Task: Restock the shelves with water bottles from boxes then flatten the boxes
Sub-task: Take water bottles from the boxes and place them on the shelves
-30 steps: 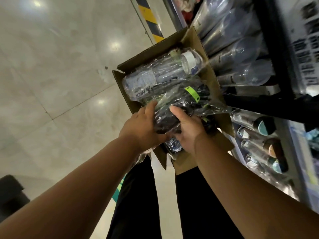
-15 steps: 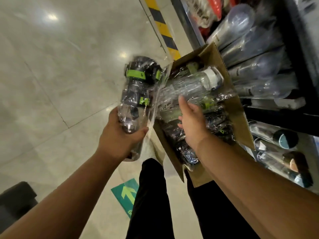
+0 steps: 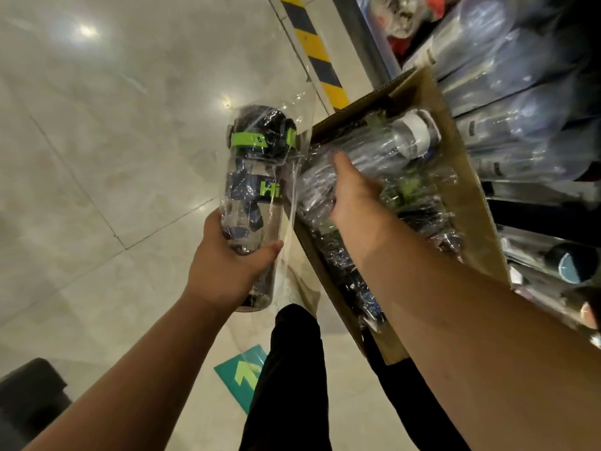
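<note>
Left grip (image 3: pixel 224 271) is closed round the lower body of a green-banded water bottle (image 3: pixel 257 177), thumb on the near side. The bottle is upright, lid up, out over the floor (image 3: pixel 97 157) just beside the cardboard box (image 3: pixel 468 203).

The bottle sits in a loose clear bag that stands off it on the right side.

Right grip (image 3: pixel 351 193) lies on the bagged bottles inside the box, next to the white-capped bottle (image 3: pixel 390 144). The fingers are hidden past the back of the hand, so you cannot tell whether they have closed on one.

More wrapped bottles fill the box. It sits against the shelves (image 3: pixel 536 203), which already carry rows of bagged bottles.

Handling, judged:
- The bottles look empty, so light and stiff — hard clear plastic, not likely to crush.
- The bag is the trouble. The film is slick and can slide on the bottle, so squeeze through it onto the body.
- Take each by the mid or lower body. The lid and green strap offer a catch, but a strap may swing.
- One hand per bottle looks enough.

Stage, judged: early in restocking. The box is well filled and flattening is far off.
</note>
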